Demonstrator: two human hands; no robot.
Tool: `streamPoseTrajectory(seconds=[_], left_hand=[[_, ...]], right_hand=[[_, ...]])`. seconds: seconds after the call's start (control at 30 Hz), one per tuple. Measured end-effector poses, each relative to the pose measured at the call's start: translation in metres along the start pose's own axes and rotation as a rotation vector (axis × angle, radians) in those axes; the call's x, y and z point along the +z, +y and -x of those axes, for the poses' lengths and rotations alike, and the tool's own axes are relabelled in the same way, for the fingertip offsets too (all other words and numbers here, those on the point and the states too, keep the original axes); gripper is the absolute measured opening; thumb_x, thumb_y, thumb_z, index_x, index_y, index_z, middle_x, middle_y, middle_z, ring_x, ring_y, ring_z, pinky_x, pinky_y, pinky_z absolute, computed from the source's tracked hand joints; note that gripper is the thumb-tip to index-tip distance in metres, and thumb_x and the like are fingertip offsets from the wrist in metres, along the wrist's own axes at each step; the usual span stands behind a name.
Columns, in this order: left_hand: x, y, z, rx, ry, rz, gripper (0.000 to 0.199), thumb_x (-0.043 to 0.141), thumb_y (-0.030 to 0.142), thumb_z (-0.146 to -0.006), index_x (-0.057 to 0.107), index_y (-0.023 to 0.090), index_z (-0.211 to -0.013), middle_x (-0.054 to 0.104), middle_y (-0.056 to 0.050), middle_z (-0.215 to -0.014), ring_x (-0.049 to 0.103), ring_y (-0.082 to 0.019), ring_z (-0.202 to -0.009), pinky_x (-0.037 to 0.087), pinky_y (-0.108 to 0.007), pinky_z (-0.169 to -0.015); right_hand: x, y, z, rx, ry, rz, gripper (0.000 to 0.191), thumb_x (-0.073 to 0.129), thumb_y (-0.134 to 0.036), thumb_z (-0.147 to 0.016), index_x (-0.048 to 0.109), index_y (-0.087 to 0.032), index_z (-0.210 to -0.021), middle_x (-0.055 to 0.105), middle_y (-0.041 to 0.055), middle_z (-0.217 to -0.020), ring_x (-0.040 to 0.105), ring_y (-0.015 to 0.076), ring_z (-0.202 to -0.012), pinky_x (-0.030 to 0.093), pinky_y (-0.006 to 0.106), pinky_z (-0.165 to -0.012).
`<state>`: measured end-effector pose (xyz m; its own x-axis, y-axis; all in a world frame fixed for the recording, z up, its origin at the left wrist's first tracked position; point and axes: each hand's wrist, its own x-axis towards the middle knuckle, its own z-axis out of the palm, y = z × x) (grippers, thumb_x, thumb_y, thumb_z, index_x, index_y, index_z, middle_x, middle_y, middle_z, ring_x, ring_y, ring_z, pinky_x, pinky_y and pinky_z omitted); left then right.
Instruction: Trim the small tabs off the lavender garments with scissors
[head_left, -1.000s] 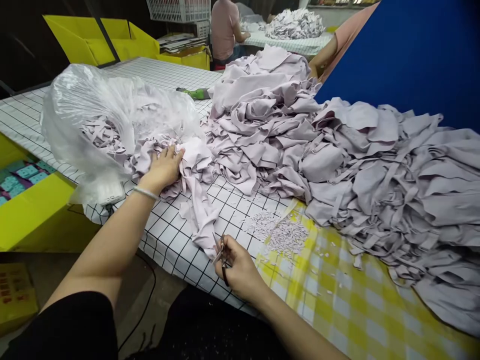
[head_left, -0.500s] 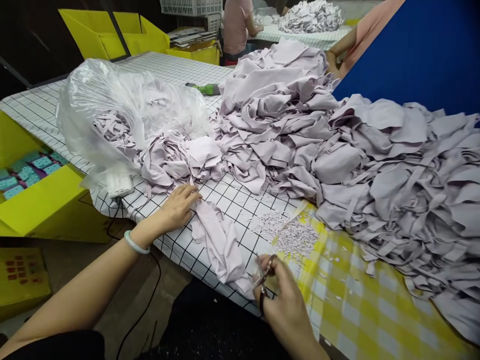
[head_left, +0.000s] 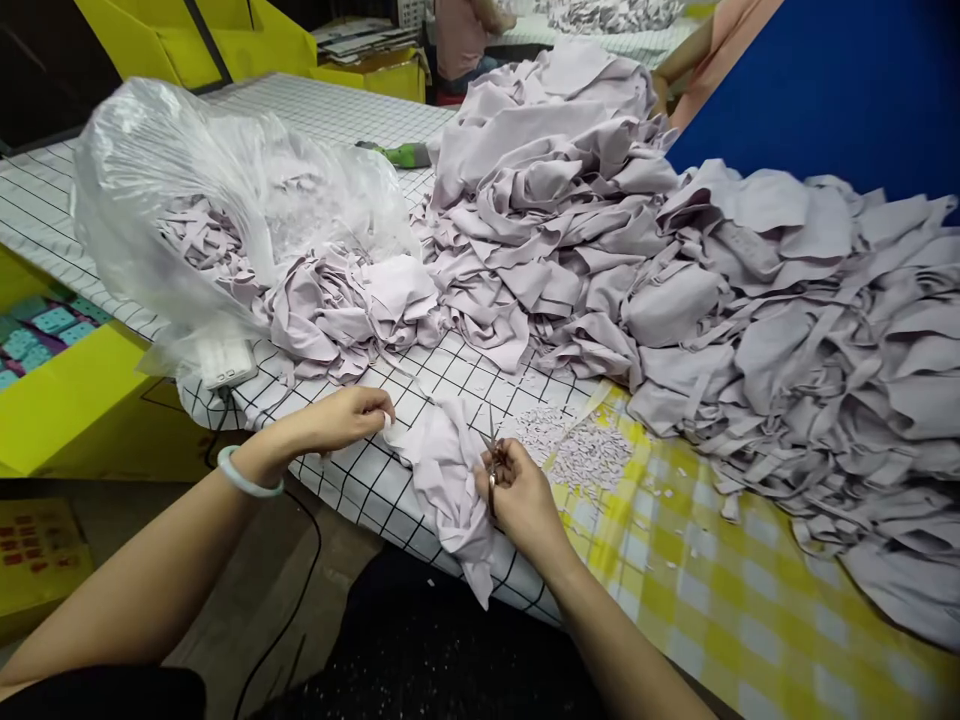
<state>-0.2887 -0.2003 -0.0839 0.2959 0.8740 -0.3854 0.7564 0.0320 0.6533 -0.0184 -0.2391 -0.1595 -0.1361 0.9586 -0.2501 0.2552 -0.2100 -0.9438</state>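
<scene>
A pale lilac fabric piece (head_left: 450, 480) lies crumpled at the front of the table, its lower tip hanging over the edge. My left hand (head_left: 358, 415) is closed on the left end of this piece. In my right hand (head_left: 517, 495) is a pair of small scissors (head_left: 492, 455), blades pointing up and away, close to the fabric's right side. Small cut scraps (head_left: 577, 445) are scattered just right of the scissors. Behind, a big heap of the same fabric (head_left: 555, 210) spreads across to the right.
A clear plastic bag (head_left: 172, 170) of fabric strips stands at left, with a white power strip (head_left: 225, 362) below it. A green-handled tool (head_left: 405, 155) lies farther back. Yellow boxes (head_left: 75, 410) flank the table's left side. A blue panel (head_left: 817, 100) rises at right; other people sit beyond.
My right hand with the scissors has moved up and left, beside the fabric. My left hand has shifted slightly down and left, now pinching the fabric's end. The view has tilted down slightly.
</scene>
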Motion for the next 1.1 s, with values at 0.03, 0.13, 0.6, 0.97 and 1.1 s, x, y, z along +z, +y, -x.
streamPoseTrajectory(seconds=[0.03, 0.13, 0.6, 0.97, 1.1], left_hand=[[0.000, 0.003, 0.002, -0.045, -0.107, 0.019, 0.019, 0.047, 0.027, -0.082, 0.062, 0.017, -0.079, 0.051, 0.002, -0.064, 0.045, -0.014, -0.055, 0.035, -0.024, -0.052], [-0.001, 0.008, 0.009, -0.071, -0.220, 0.019, 0.021, 0.048, 0.030, -0.081, 0.062, 0.017, -0.074, 0.053, 0.001, -0.065, 0.046, -0.014, -0.060, 0.035, -0.025, -0.057], [0.079, 0.011, 0.033, 0.178, 0.095, -0.083, 0.011, 0.054, 0.020, -0.088, 0.061, 0.015, -0.082, 0.061, -0.007, -0.086, 0.057, -0.019, -0.079, 0.047, -0.031, -0.073], [0.097, 0.024, 0.051, -0.006, 0.256, 0.640, 0.013, 0.054, 0.030, -0.090, 0.054, 0.018, -0.084, 0.058, -0.002, -0.079, 0.056, -0.015, -0.072, 0.048, -0.029, -0.067], [0.092, 0.029, 0.049, -0.282, 0.167, 1.135, 0.023, 0.060, 0.037, -0.085, 0.046, 0.020, -0.085, 0.052, 0.004, -0.060, 0.049, -0.010, -0.051, 0.037, -0.019, -0.047]], right_hand=[[-0.001, -0.001, 0.003, -0.014, 0.006, 0.011, 0.022, 0.065, -0.036, -0.079, 0.050, -0.024, -0.091, 0.064, 0.0024, -0.085, 0.056, 0.0165, -0.064, 0.045, 0.029, -0.059], [0.003, -0.011, 0.010, -0.193, 0.086, 0.107, 0.024, 0.066, -0.033, -0.081, 0.051, -0.024, -0.097, 0.064, 0.0053, -0.100, 0.057, 0.0189, -0.076, 0.049, 0.033, -0.071], [0.026, -0.002, 0.002, -0.263, -0.077, -0.060, 0.020, 0.058, -0.016, -0.074, 0.048, -0.025, -0.088, 0.057, -0.0002, -0.090, 0.059, 0.0183, -0.084, 0.049, 0.033, -0.081], [0.011, -0.003, -0.005, -0.162, -0.125, -0.273, 0.031, 0.074, -0.032, -0.077, 0.045, -0.026, -0.087, 0.061, 0.0014, -0.099, 0.064, 0.0188, -0.098, 0.053, 0.038, -0.095], [0.012, -0.013, 0.012, -0.317, -0.214, -0.058, 0.033, 0.075, -0.026, -0.076, 0.048, -0.026, -0.096, 0.063, 0.0050, -0.114, 0.060, 0.0226, -0.110, 0.048, 0.040, -0.099]])
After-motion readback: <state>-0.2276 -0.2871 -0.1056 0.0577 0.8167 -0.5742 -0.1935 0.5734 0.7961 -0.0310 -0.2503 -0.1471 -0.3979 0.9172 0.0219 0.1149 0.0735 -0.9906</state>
